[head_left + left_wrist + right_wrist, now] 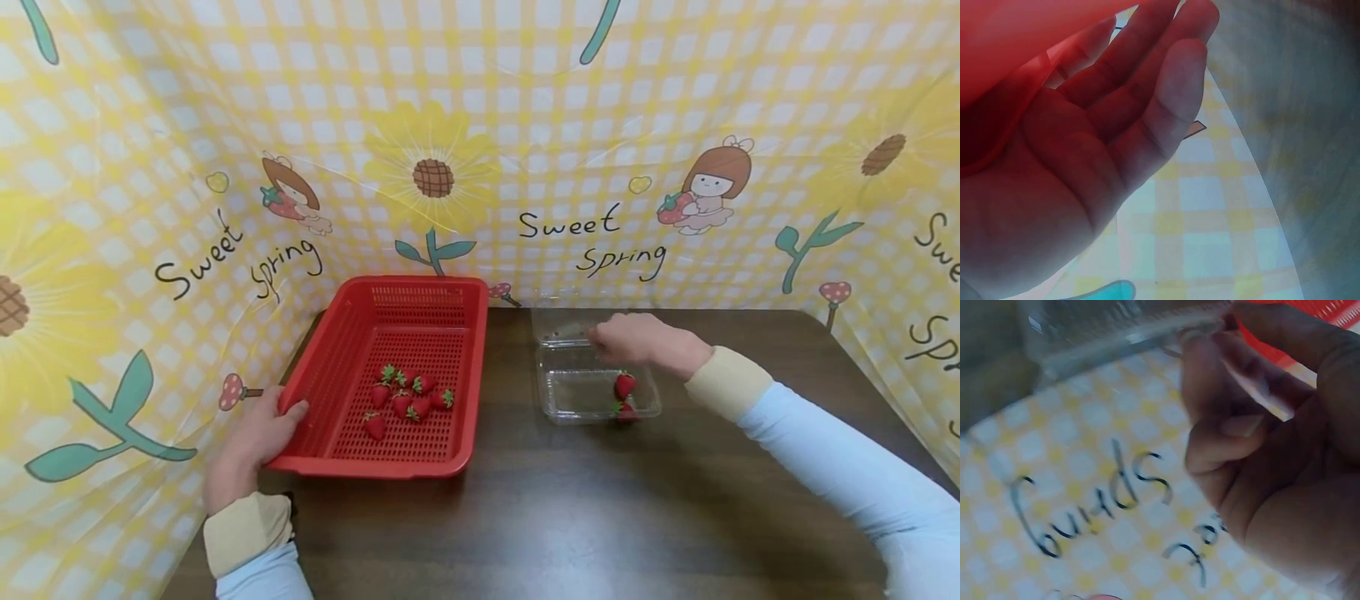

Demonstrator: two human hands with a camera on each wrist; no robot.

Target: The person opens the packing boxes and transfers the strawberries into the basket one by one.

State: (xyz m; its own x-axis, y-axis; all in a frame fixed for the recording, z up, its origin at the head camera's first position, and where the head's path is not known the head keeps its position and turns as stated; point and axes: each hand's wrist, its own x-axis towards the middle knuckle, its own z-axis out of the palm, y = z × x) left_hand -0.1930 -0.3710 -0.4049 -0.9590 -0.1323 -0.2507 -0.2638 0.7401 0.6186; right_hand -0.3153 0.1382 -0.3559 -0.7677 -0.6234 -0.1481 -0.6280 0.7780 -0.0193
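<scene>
On the left of the head view my left hand (262, 429) grips the near left side of a red plastic basket (474, 375), thumb over the rim. In the left wrist view its fingers (1147, 119) lie along the basket's outside. Several strawberries (401, 402) with green tops sit on the slotted basket floor. My right hand (641, 340) is over the back of a clear plastic container (558, 404), fingers curled and fingertips by its raised lid (555, 321). I cannot tell what its fingertips hold. Two strawberries (624, 384) are at the container's right side.
Both stand on a dark wooden table (540, 517). A yellow checked cloth (495, 100) with printed flowers and lettering hangs close behind the table and along both sides. The basket's far left edge is close to the cloth.
</scene>
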